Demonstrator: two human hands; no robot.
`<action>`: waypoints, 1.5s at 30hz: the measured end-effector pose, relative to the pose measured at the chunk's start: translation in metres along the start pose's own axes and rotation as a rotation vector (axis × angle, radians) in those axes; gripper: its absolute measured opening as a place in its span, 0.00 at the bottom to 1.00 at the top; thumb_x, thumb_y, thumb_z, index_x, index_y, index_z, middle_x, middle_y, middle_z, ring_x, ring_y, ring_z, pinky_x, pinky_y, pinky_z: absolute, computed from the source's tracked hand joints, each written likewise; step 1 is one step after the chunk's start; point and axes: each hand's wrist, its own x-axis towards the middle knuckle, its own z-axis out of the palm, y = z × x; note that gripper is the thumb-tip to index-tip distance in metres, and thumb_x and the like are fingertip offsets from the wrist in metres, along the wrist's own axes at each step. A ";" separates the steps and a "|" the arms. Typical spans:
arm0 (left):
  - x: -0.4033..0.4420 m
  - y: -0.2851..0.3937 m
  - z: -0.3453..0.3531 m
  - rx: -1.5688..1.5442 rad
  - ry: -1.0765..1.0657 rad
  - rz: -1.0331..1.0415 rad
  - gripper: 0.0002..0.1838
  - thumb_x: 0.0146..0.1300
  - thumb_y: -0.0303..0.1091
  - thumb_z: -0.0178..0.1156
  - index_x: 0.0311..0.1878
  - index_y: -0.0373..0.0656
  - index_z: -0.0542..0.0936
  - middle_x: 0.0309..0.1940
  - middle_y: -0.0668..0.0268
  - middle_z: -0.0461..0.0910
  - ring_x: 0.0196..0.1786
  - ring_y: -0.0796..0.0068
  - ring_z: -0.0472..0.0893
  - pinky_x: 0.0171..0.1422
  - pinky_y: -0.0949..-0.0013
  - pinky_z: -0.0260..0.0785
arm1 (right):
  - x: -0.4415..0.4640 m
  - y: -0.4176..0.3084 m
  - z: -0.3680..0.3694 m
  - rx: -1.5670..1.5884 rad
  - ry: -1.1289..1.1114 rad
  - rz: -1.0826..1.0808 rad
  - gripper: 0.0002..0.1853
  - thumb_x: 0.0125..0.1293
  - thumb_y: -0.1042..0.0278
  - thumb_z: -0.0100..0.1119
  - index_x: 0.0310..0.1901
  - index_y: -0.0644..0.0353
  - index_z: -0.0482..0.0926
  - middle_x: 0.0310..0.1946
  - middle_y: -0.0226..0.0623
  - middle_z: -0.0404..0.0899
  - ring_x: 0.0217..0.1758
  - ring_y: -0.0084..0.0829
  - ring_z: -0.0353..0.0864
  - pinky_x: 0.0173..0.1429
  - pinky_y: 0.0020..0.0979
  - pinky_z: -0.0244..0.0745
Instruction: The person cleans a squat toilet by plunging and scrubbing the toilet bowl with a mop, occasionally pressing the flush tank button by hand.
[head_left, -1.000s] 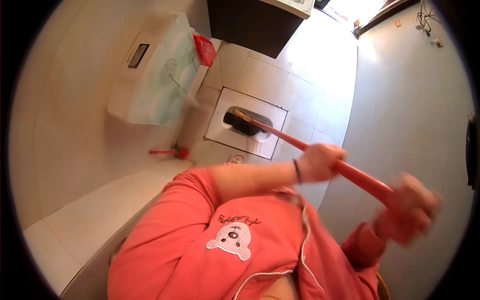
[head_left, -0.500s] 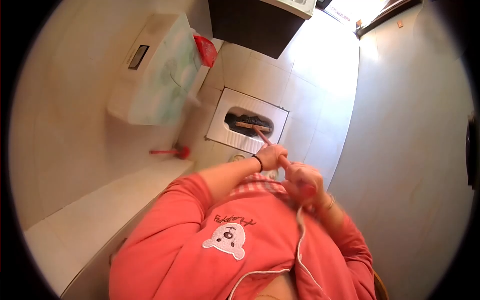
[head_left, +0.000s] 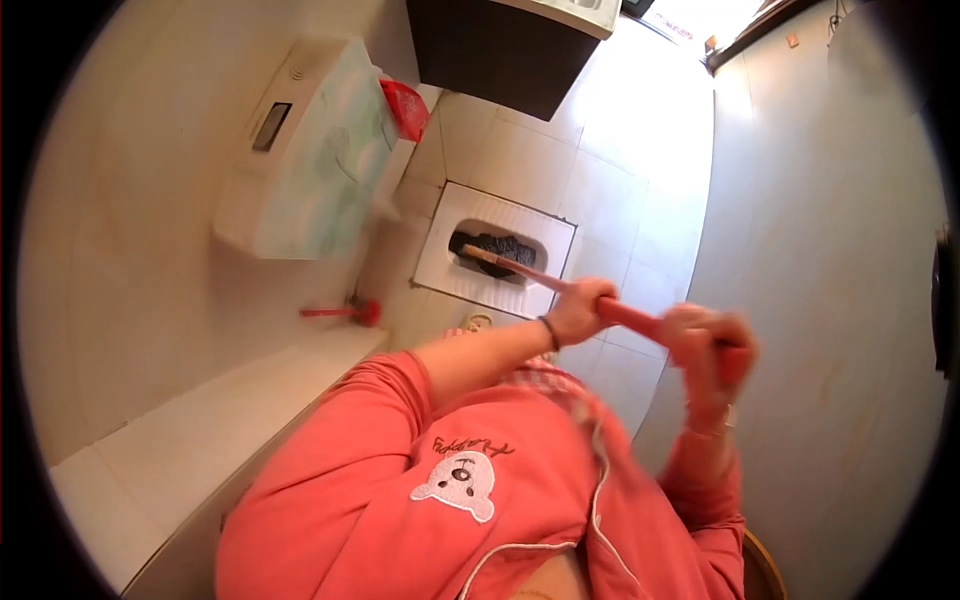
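Left hand (head_left: 580, 311) and right hand (head_left: 712, 345), both closed around 1 red pole (head_left: 635, 319), wooden head (head_left: 481, 254) at the squat toilet (head_left: 498, 209)

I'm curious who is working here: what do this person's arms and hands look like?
No gloves. The left hand has a dark bracelet at its wrist; the right hand has a thin pale band. The coral-pink sleeves are pushed up.

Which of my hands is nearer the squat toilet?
Your left. The left hand grips the handle partway along, just off a corner of the squat toilet in view; the right hand is farther off, near the handle's top end.
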 end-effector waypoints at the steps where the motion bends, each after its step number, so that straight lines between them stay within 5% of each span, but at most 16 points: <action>1: 0.010 0.031 0.000 -0.039 0.005 0.044 0.10 0.46 0.28 0.65 0.30 0.40 0.73 0.25 0.59 0.74 0.30 0.67 0.74 0.34 0.69 0.66 | 0.001 -0.032 -0.001 0.084 0.176 0.142 0.10 0.56 0.87 0.45 0.22 0.60 0.65 0.17 0.26 0.65 0.18 0.19 0.60 0.25 0.25 0.59; 4: 0.027 0.092 -0.006 0.011 0.018 0.268 0.09 0.47 0.29 0.64 0.26 0.42 0.72 0.17 0.60 0.72 0.21 0.61 0.73 0.25 0.67 0.65 | 0.013 -0.070 -0.005 0.002 -0.027 -0.365 0.19 0.66 0.63 0.52 0.21 0.52 0.56 0.10 0.21 0.57 0.11 0.17 0.53 0.19 0.24 0.55; 6: 0.034 0.111 -0.016 0.078 -0.061 0.284 0.08 0.47 0.30 0.64 0.25 0.43 0.72 0.16 0.61 0.72 0.20 0.60 0.74 0.25 0.66 0.65 | 0.007 -0.086 -0.007 0.035 -0.027 -0.384 0.20 0.66 0.55 0.50 0.21 0.51 0.56 0.12 0.21 0.58 0.14 0.16 0.55 0.26 0.24 0.59; 12: 0.071 0.073 -0.034 0.305 -0.355 0.231 0.06 0.44 0.35 0.63 0.24 0.48 0.75 0.17 0.62 0.76 0.24 0.56 0.77 0.29 0.61 0.70 | 0.017 -0.026 -0.017 0.119 0.381 -0.462 0.16 0.67 0.60 0.50 0.24 0.54 0.59 0.15 0.25 0.65 0.17 0.19 0.59 0.35 0.28 0.66; 14: 0.078 0.033 -0.034 0.382 -0.232 0.045 0.04 0.45 0.33 0.62 0.24 0.48 0.75 0.21 0.62 0.77 0.29 0.58 0.77 0.34 0.61 0.70 | 0.029 0.019 -0.014 0.035 0.747 -0.222 0.12 0.67 0.62 0.51 0.28 0.56 0.63 0.16 0.27 0.65 0.21 0.20 0.63 0.39 0.28 0.68; 18: 0.067 -0.077 0.009 0.532 0.462 -0.014 0.12 0.50 0.40 0.65 0.22 0.46 0.74 0.23 0.61 0.74 0.33 0.57 0.74 0.40 0.62 0.67 | 0.029 0.078 -0.008 0.243 0.814 0.035 0.06 0.64 0.72 0.55 0.34 0.58 0.66 0.26 0.32 0.70 0.33 0.24 0.72 0.46 0.27 0.68; 21: 0.079 -0.075 0.018 0.493 0.275 -0.059 0.08 0.48 0.37 0.63 0.23 0.47 0.75 0.22 0.60 0.76 0.32 0.57 0.76 0.40 0.61 0.68 | 0.015 0.080 -0.034 0.281 0.824 0.069 0.06 0.63 0.73 0.55 0.37 0.58 0.67 0.32 0.34 0.72 0.37 0.26 0.72 0.50 0.29 0.67; 23: 0.094 -0.068 0.030 0.537 -0.141 -0.232 0.04 0.47 0.36 0.59 0.24 0.47 0.77 0.23 0.59 0.78 0.32 0.57 0.78 0.40 0.60 0.70 | 0.004 0.083 -0.062 0.259 0.845 0.052 0.06 0.64 0.74 0.54 0.39 0.58 0.68 0.32 0.34 0.72 0.38 0.28 0.73 0.53 0.30 0.66; 36: 0.081 -0.043 0.208 0.557 -1.011 -0.075 0.10 0.48 0.38 0.52 0.31 0.54 0.82 0.30 0.64 0.81 0.36 0.62 0.80 0.40 0.61 0.73 | -0.138 0.033 -0.168 0.087 1.177 0.141 0.07 0.64 0.71 0.54 0.41 0.61 0.67 0.35 0.37 0.71 0.42 0.31 0.71 0.56 0.34 0.64; 45: 0.012 -0.023 0.187 0.522 -1.212 -0.038 0.08 0.46 0.41 0.55 0.27 0.54 0.82 0.25 0.64 0.80 0.32 0.61 0.80 0.35 0.61 0.71 | -0.194 -0.012 -0.096 -0.101 1.118 0.318 0.05 0.66 0.73 0.51 0.39 0.62 0.66 0.38 0.37 0.70 0.46 0.31 0.72 0.56 0.35 0.68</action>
